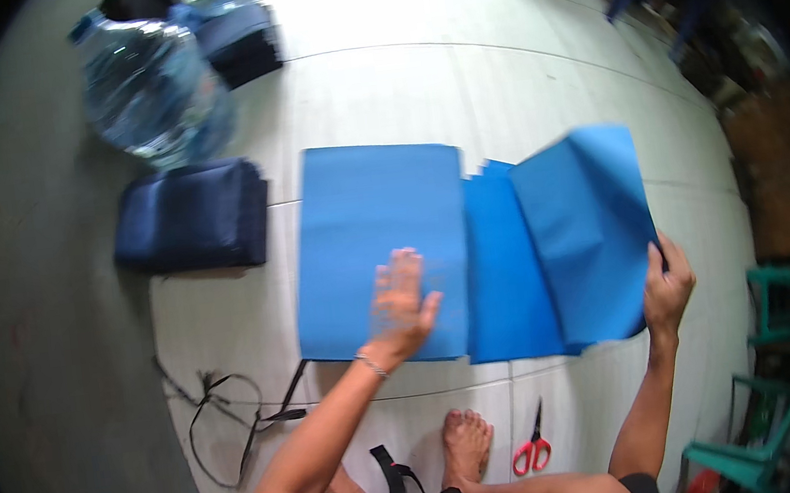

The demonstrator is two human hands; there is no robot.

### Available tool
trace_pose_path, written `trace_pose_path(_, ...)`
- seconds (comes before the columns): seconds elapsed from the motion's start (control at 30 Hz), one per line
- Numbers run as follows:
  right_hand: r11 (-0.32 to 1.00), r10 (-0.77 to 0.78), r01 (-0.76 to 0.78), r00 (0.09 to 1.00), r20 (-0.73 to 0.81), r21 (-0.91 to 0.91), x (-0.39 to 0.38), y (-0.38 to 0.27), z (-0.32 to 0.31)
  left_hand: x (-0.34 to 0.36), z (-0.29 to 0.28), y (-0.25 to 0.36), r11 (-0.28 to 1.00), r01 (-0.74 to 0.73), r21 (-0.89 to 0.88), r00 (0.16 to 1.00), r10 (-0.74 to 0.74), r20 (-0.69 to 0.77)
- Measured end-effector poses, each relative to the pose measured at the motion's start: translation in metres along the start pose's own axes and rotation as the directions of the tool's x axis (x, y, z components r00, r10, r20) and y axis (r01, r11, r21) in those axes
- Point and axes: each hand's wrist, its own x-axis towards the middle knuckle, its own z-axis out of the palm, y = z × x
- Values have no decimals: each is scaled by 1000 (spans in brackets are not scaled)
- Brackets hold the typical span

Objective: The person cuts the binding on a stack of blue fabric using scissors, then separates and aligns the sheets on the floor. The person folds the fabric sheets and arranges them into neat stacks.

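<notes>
Left hand [404,306]: is lying flat, palm down, on a light-blue panel [377,214]. Right hand [670,288]: is pinching the right edge of a second, creased blue sheet [584,235]. Deeper-blue sheets [508,277]: are lying between the two. Dark-blue bundle [189,219]: is sitting left of the panel. Large clear bottle [148,90]: is resting beyond the bundle. Black cord [187,427]: is looping across the tiled floor [376,83]. Red-handled scissors [540,440]: are lying near a bare foot [466,445].

Left hand [402,305] stretches flat, palm down; right hand [669,289] pinches.
</notes>
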Motion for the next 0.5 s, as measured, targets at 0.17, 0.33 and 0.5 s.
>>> trace_pose_path(0.17,961,-78,152,950,302,-232,-16,-45,20,-2,-3,-15,996,-14,89,998,9,58)
trace_pose_path(0.33,962,-6,194,719,695,-192,-95,-81,126,-4,-5,-16,995,-40,91,998,35,59)
trace_pose_path(0.5,998,-42,10,804,593,57,-140,-36,127,-5,-8,-20,993,-84,81,995,79,56)
